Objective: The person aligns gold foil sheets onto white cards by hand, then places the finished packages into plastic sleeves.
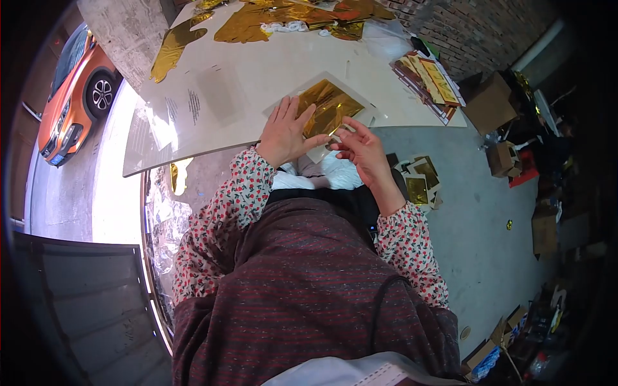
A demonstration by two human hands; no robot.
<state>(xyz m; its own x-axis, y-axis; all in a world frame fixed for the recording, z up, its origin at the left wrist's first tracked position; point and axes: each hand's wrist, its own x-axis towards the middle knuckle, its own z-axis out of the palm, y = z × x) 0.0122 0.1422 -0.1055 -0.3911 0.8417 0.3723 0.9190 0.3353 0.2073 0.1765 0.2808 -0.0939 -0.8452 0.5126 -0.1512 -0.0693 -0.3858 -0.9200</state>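
A gold foil sheet (pixel 335 106) lies on a white card (pixel 293 101) near the front edge of a pale board (pixel 257 71). My left hand (pixel 288 128) rests flat on the card and the foil's left side, fingers spread. My right hand (pixel 360 151) pinches the foil's near corner between thumb and fingers. Both sleeves are floral.
Crumpled gold foil pieces (pixel 277 19) lie at the board's far end. A stack of red and gold printed cards (pixel 431 80) sits at the right edge. Cardboard boxes (pixel 492 103) and gold scraps (pixel 421 180) litter the concrete floor on the right. An orange car (pixel 71 90) is parked at left.
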